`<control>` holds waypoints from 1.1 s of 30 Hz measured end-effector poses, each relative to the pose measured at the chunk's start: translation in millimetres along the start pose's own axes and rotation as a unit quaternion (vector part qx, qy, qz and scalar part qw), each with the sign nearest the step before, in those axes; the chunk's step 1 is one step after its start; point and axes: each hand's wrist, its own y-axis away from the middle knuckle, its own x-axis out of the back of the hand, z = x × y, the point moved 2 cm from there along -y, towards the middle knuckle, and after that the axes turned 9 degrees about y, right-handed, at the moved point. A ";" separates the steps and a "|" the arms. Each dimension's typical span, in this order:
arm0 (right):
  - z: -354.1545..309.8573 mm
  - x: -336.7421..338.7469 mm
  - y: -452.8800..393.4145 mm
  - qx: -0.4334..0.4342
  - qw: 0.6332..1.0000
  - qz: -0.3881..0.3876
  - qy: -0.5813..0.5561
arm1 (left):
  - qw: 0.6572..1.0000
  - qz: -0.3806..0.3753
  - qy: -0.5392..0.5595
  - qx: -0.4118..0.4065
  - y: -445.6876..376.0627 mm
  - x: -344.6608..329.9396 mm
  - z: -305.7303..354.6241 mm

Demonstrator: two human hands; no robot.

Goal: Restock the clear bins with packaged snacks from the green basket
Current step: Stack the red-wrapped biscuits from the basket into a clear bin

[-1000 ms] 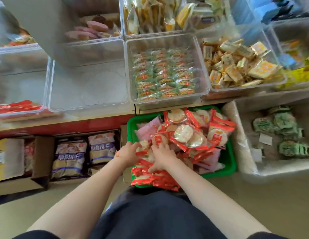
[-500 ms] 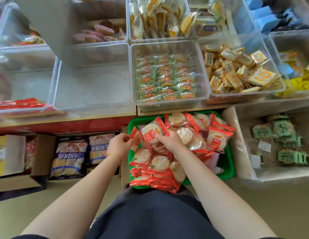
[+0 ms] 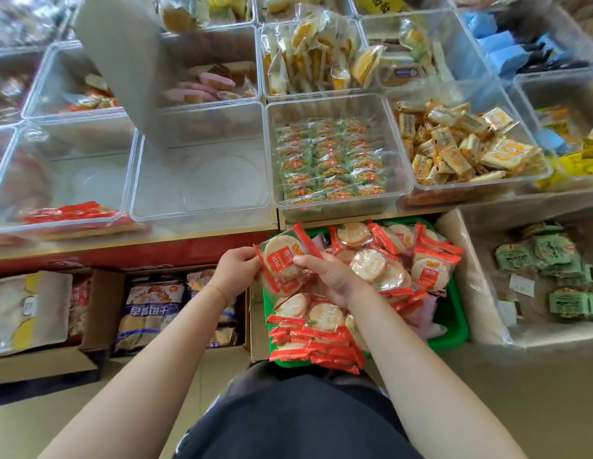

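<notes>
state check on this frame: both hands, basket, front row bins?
left hand: grips the stack's left edge
right hand: holds the stack from the right
stack of red cracker packs: lifted above the basket
green basket: heaped with red packs
empty bin: nothing in it
bin of green packs: neat rows, roughly half full
far-left bin: few red packs

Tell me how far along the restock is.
Early. Done: a few red packets lie in the far-left bin. In hand: both hands, left and right, hold a small stack of packets. Left: the green basket is heaped, and the middle bin looks empty.
</notes>
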 end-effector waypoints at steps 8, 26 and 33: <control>0.9 -55.6 -13.2 0.044 0.998 0.026 0.045 | 0.996 0.086 0.022 -0.030 7.9 42.5 -17.0; -14.8 -393.8 -137.8 0.100 0.981 0.161 -0.031 | 0.956 -0.027 0.288 0.039 18.2 397.0 -137.7; -29.8 -464.0 -158.6 0.119 0.986 0.118 -0.022 | 0.931 -0.036 0.360 0.045 -0.7 475.8 -156.0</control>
